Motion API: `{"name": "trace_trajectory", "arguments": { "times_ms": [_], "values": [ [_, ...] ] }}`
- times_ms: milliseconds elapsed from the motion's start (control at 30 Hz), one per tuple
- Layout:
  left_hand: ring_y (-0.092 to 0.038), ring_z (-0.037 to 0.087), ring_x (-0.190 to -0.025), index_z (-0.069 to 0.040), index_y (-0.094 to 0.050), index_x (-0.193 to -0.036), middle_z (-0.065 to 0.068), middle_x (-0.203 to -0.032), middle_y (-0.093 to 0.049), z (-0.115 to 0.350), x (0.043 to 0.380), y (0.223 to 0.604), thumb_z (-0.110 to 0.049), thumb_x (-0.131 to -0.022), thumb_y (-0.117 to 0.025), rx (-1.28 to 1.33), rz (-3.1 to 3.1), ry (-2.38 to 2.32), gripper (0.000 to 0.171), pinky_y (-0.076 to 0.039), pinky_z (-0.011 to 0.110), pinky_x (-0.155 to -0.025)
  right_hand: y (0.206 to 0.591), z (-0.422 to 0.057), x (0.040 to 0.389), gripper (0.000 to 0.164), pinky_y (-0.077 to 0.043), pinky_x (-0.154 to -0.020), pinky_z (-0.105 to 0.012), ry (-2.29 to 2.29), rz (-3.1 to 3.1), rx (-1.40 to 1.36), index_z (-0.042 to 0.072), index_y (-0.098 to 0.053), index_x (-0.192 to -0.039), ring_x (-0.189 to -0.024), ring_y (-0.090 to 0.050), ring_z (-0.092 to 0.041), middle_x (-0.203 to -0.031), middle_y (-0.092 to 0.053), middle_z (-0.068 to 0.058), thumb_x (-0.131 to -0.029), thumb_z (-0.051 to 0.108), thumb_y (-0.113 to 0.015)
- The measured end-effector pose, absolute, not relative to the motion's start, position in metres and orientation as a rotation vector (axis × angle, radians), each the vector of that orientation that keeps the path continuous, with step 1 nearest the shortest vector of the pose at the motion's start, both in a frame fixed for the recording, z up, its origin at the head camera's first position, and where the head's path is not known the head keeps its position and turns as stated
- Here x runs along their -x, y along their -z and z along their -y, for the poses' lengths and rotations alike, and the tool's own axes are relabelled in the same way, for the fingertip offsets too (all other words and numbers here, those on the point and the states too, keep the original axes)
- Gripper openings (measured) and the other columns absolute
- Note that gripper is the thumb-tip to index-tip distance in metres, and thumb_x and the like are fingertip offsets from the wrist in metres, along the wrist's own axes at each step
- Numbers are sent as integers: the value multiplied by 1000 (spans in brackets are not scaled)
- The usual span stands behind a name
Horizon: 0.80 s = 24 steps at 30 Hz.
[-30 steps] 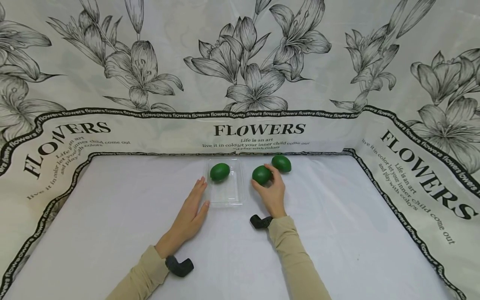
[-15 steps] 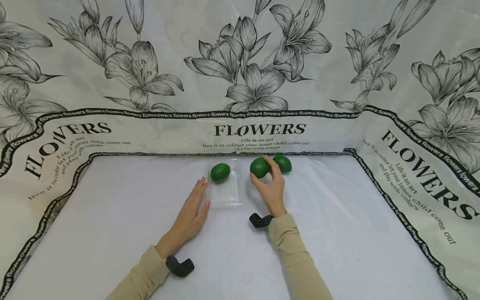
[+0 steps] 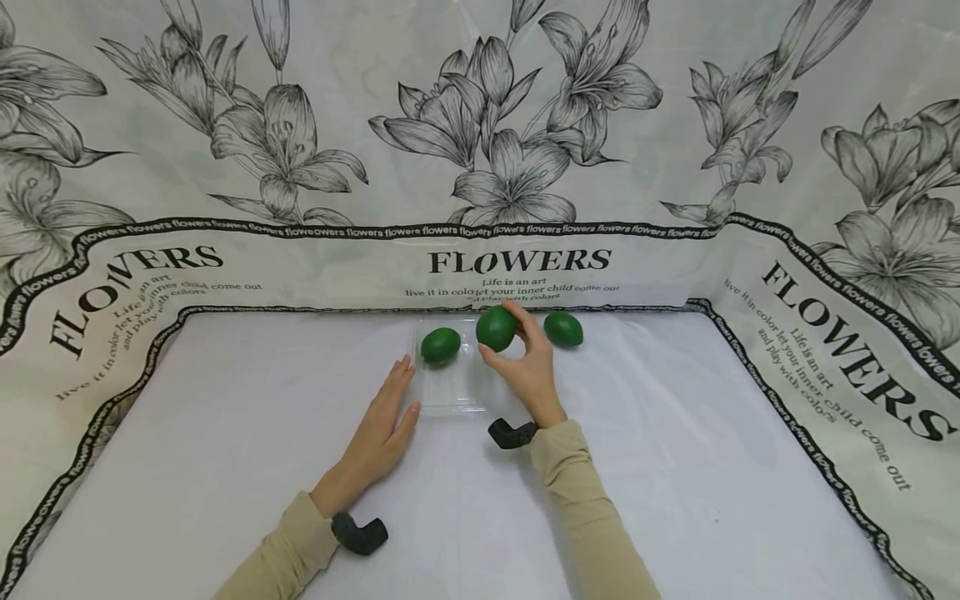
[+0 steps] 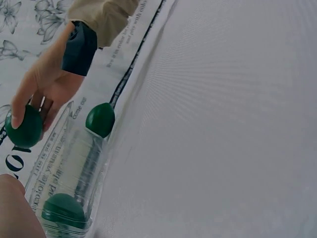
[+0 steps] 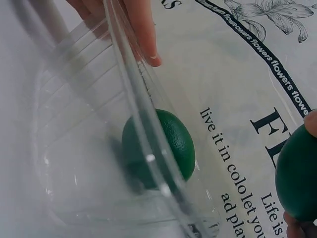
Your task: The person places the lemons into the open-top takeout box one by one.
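Observation:
My right hand (image 3: pixel 534 375) pinches a green lime (image 3: pixel 495 329) between thumb and fingers, raised over the right side of a clear plastic container (image 3: pixel 452 408). Inside that container, toward its back left, lies another lime (image 3: pixel 440 345); through the clear wall the right wrist view shows the same lime (image 5: pixel 173 144). My left hand (image 3: pixel 375 433) lies along the container's left side, fingers straight and fingertips right at its edge. A third lime (image 3: pixel 563 329) rests on the table just right of my right hand.
A white cloth (image 3: pixel 225 433) covers the table. At its back edge and sides hangs a curtain (image 3: pixel 517 192) printed with flowers and lettering. Each wrist carries a black camera mount (image 3: pixel 360 533).
My right hand has lifted the lime and carried it left, from beside the container to above its right side. The left hand and the other two limes have stayed put.

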<state>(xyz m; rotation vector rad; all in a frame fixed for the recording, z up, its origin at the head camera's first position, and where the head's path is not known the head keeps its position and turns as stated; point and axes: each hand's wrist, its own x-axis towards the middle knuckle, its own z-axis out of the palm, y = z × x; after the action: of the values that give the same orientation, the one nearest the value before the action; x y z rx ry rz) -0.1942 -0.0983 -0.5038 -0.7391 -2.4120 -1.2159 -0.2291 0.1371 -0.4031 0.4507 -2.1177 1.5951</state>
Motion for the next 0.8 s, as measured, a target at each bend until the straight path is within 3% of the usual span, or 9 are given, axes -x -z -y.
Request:
{"name": "trace_trajectory", "arguments": {
  "times_ms": [233,433,800],
  "values": [
    [-15,27,-151,0,-29,-154,10,-164,-19,99,194,504,-16,-103,-48,728,2433,1233,56,-18,52,-120,424,-131,237,70,-43,-105,-48,-1540,2172,-579,0,-53,-138,-119,-56,-34,-138,-55,-20,-74,-5,-81],
    [-16,28,-150,3,-31,-152,12,-163,-20,99,195,505,-15,-103,-49,732,2430,1228,56,-19,53,-119,457,-132,254,73,-37,-111,-43,-1457,2243,-642,5,-56,-138,-131,-49,-25,-142,-55,-9,-72,0,-86],
    [-16,29,-150,3,-30,-153,13,-163,-21,99,196,504,-14,-103,-49,734,2429,1225,56,-19,54,-119,465,-132,260,69,-34,-113,-47,-1281,2340,-774,0,-58,-133,-130,-50,-29,-135,-60,-13,-70,5,-86]
  ]
}}
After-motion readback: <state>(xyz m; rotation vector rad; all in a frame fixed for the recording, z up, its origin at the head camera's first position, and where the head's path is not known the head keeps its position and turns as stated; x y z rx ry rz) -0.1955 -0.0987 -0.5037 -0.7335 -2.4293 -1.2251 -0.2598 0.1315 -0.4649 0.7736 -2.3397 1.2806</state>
